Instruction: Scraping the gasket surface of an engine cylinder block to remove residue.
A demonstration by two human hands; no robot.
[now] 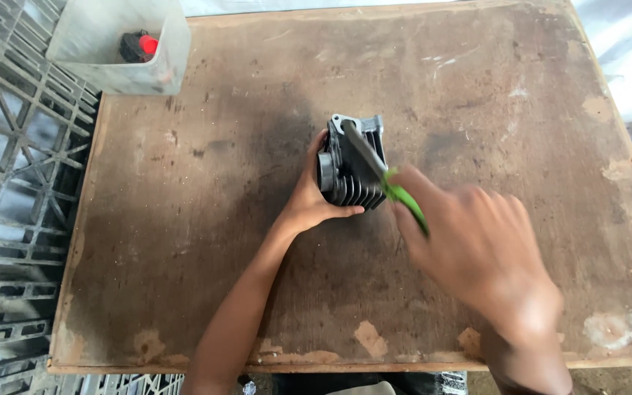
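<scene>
Nearest to us, our right hand (477,245) is blurred, so we cannot see each finger clearly, but it is closed around the green handle of a thin tool (385,178). The handle shows at the hand's far edge, and the grey metal blade slants away to the far left, lying across the top of the metal part.

A little farther, our left hand (312,194) grips that finned metal block (352,164) from its left side. The palm presses against the round face, the thumb tucks under the near edge, and the fingers curl around the far side. The block stands on the worn wooden table (206,219), near the middle, directly between our two hands and touching both the left palm and the blade.

We judge the block to be cast metal: heavy for its bulk, fully stiff, not fragile. Its dark surface looks greasy, so it may slip. The fins give ridges for fingertips, and the flat sides seem the surest places to hold, as our left hand does now. The tool looks light and stiff, best held by its handle.

At the far left corner, well apart from our hands, a pale plastic tub (115,44) holds a small red and black object (139,46). Left of the table lie dark plastic crates (16,183).
</scene>
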